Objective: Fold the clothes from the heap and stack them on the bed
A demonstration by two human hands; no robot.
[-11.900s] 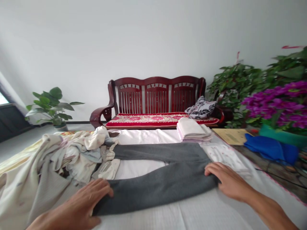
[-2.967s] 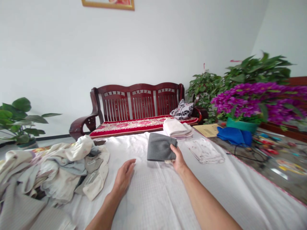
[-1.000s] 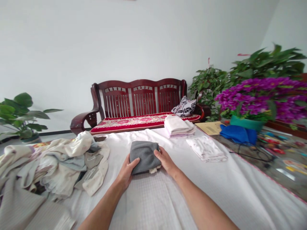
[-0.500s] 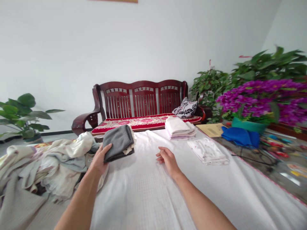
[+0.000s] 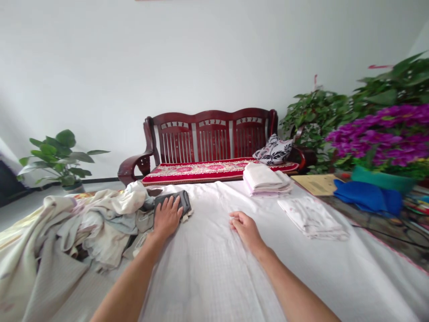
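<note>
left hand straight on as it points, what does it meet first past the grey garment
Beyond the white cloth, the left hand would probably meet the red seat cover; depth is unclear.

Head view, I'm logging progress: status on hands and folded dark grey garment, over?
Left hand flat on folded dark grey cloth garment. Right hand curled, nothing visible in it. Crumpled pale clothes heap close at garment's left.

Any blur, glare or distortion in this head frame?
Head view: purple flowers smeared at right; left hand on folded grey garment fairly clear; light soft, no harsh glare; clothes pile looks stretched toward the lower-left corner.
</note>
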